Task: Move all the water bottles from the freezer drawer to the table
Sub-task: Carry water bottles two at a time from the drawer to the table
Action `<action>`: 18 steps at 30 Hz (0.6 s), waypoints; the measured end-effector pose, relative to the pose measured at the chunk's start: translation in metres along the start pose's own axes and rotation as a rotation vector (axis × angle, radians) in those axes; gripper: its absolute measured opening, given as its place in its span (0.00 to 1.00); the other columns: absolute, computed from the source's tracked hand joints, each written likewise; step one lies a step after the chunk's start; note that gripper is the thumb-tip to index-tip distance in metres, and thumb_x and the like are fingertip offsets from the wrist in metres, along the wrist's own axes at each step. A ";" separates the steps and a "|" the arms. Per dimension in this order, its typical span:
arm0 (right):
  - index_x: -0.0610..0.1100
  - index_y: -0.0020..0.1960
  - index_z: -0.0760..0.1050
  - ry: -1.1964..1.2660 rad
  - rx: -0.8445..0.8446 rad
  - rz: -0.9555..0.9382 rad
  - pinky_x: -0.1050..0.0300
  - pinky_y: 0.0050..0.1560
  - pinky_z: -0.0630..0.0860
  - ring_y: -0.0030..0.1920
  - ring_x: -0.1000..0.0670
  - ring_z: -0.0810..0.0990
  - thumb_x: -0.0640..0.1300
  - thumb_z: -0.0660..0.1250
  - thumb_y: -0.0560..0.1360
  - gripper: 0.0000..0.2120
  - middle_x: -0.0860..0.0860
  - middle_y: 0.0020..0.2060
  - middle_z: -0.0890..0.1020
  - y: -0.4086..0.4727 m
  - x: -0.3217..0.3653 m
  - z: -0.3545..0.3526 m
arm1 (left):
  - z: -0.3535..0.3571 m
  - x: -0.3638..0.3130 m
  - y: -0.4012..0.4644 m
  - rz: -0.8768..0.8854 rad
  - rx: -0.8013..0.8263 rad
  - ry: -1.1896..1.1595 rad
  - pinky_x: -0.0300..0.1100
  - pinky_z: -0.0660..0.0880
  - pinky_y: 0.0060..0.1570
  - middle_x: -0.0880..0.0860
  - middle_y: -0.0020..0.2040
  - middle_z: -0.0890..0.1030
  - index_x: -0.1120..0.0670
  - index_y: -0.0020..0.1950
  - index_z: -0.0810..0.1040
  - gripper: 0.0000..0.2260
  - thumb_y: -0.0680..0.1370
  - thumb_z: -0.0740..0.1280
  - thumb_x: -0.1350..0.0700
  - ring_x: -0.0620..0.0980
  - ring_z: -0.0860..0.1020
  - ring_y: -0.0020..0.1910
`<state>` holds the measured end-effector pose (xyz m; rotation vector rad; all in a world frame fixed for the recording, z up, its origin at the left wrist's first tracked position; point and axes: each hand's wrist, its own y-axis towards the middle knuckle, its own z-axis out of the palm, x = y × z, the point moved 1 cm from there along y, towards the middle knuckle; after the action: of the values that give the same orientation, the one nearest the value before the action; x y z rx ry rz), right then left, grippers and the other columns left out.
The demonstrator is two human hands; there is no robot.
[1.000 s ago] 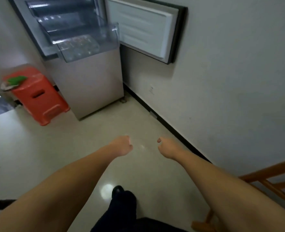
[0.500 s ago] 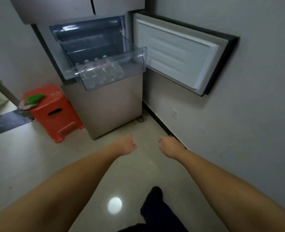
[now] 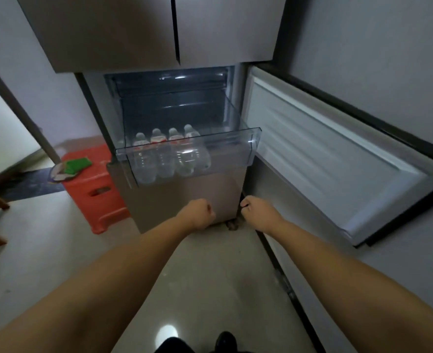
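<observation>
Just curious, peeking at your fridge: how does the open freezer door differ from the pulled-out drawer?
The freezer door is opaque with a white liner and swung wide to the right; the drawer is clear plastic, pulled straight forward. The door holds nothing visible; the drawer holds four water bottles. Both stand open.

Clear plastic drawer (image 3: 190,146), clear plastic bottles (image 3: 169,156), brushed metal fridge (image 3: 185,200), glossy floor (image 3: 210,289)

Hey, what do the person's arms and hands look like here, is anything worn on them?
Both forearms are bare as far as the frame shows: no sleeves, watch, bracelet or gloves. The left hand and right hand show no rings that I can make out, though the picture is dim.
</observation>
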<state>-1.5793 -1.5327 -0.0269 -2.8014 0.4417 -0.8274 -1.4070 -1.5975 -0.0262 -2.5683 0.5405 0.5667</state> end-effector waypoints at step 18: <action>0.43 0.48 0.79 0.200 -0.302 -0.159 0.48 0.47 0.80 0.43 0.43 0.82 0.41 0.58 0.77 0.11 0.45 0.43 0.85 0.252 0.110 -0.085 | -0.176 0.027 0.218 -0.053 -0.284 -0.151 0.43 0.73 0.50 0.58 0.48 0.83 0.58 0.48 0.81 0.10 0.77 0.61 0.57 0.58 0.80 0.52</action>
<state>-1.5958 -1.8135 0.0329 -3.0741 0.4075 -1.1726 -1.4323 -1.8721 0.0298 -2.7632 0.3602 0.8652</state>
